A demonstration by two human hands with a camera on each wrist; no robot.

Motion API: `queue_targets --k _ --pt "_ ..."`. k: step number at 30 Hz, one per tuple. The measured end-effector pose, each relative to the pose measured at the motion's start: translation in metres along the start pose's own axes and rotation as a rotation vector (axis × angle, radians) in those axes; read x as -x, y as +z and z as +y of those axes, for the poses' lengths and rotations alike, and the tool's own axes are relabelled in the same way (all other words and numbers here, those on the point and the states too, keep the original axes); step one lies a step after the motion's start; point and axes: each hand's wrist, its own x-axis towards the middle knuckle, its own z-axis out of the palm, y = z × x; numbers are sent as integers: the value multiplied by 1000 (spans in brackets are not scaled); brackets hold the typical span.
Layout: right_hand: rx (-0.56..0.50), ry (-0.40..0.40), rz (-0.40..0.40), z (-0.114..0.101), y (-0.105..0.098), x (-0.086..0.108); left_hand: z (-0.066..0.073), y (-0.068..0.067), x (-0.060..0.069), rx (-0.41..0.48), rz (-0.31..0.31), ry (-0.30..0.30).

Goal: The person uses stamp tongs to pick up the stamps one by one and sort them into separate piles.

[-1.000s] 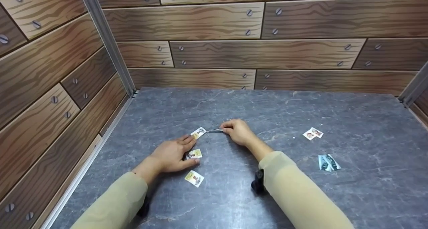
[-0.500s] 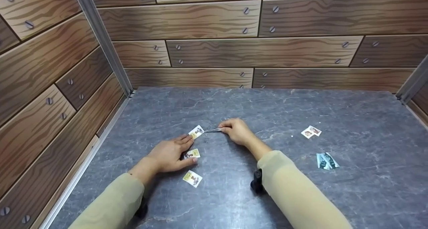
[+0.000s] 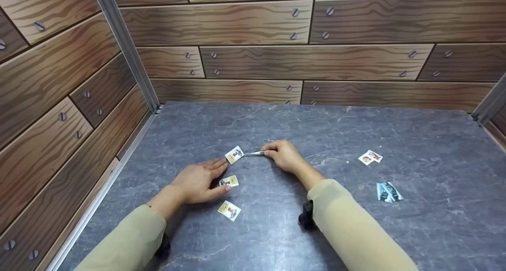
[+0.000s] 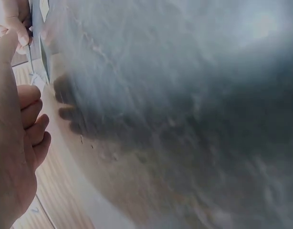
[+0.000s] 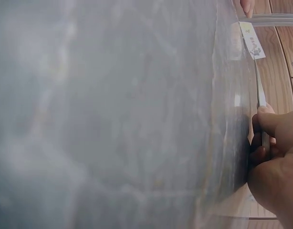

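My right hand (image 3: 285, 157) pinches a pair of metal tweezers (image 3: 255, 153) that points left. The tweezer tips meet the right corner of a small white-and-yellow printed card (image 3: 235, 155), which looks raised off the table in the right wrist view (image 5: 253, 42). Just below that card, my left hand (image 3: 196, 182) lies with fingers extended and thumb spread, its fingertips a little apart from the card. A second similar card (image 3: 230, 180) shows between thumb and forefinger, partly covered. Nearer to me lies a third card (image 3: 229, 210), fully visible.
Two overlapping white cards with reddish pictures (image 3: 370, 157) lie at the right. Below them are several teal pieces (image 3: 389, 192), overlapping. Tiny white scraps (image 3: 347, 162) dot the grey marbled table (image 3: 300, 124). Wood-patterned walls (image 3: 253, 61) enclose the back and sides.
The left fingers have drawn back off the top card, and more of it shows now. That card has turned slightly at the tweezer tips. The right hand stays nearly in place.
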Motion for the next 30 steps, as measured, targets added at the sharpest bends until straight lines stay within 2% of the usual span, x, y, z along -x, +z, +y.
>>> queue_targets --k 8,16,21,26,30 --pt "-40 34 4 1 -8 6 7 -2 14 4 -8 32" --pt "-100 60 31 -3 -16 13 16 -3 28 -12 26 89" --pt "-128 81 44 -7 -21 17 18 -3 38 -25 25 106" --pt "-101 77 53 -14 -33 21 20 1 46 -28 37 118" --pt "-87 73 58 -17 -46 26 21 5 49 -17 22 111"
